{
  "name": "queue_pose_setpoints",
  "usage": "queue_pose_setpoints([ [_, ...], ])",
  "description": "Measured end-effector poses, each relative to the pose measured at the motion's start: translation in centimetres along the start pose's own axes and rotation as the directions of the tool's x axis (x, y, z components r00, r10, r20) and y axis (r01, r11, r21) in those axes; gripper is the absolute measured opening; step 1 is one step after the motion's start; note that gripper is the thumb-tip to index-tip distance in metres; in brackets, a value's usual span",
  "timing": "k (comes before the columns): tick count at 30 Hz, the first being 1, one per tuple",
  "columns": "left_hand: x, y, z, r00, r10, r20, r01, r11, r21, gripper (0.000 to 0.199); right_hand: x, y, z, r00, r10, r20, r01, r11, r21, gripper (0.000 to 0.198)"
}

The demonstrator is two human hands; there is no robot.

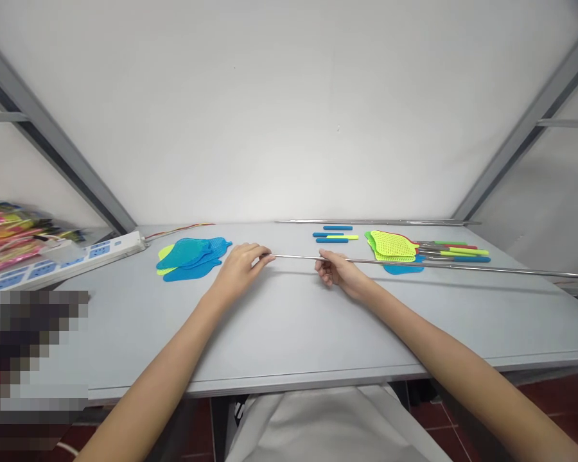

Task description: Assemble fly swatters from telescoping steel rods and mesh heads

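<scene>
Bare forearms [171, 366] reach forward over the tabletop [289, 327]: the left hand [243, 266] pinches one end of a thin metal rod [293, 257], the right hand [341, 273] grips it farther rightward, and its long axis runs sideways, well past the right hand and out of view
</scene>
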State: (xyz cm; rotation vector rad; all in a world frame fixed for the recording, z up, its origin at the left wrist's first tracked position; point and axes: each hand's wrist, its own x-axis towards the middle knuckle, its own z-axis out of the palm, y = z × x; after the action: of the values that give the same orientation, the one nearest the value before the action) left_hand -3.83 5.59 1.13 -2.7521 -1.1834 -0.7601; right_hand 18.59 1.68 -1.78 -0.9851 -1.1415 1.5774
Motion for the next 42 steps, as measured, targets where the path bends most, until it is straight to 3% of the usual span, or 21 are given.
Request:
queue_pose_setpoints([
  [5,-0.2,-1.8,-0.7,0.998,-0.067,0.013,0.068,0.993,-0.094,0.027,0.0,-0.1,-0.2,1.0,0.021,-0.013,-0.021,1.0,-0.005,0.035],
  [12,-0.6,-2.3,-1.3,0.985,-0.121,0.125,0.142,0.974,-0.179,0.023,0.0,0.1,-0.3,0.999,0.032,-0.006,-0.032,0.999,-0.033,0.035],
  [19,-0.7,-2.2,-1.1,0.981,-0.099,0.166,0.122,0.983,-0.14,0.031,-0.3,0.2,-0.1,0.997,0.022,0.069,-0.018,0.998,-0.056,0.045],
  [28,-1.5,-1.8,-0.4,0.974,-0.007,0.226,0.059,0.973,-0.224,0.029,-1.3,0.5,0.2,0.974,0.041,0.222,-0.026,0.997,-0.07,0.046],
  [36,-2.1,-1.4,0.5,0.961,-0.071,0.266,0.179,0.897,-0.405,0.031,-1.4,0.5,0.0,0.972,0.037,0.232,-0.018,0.996,-0.086,0.046],
  [42,-2.1,-1.2,0.9,0.948,-0.089,0.305,0.22,0.876,-0.43,0.031,-1.2,0.7,-0.2,0.974,0.035,0.225,-0.012,0.995,-0.103,0.046],
])
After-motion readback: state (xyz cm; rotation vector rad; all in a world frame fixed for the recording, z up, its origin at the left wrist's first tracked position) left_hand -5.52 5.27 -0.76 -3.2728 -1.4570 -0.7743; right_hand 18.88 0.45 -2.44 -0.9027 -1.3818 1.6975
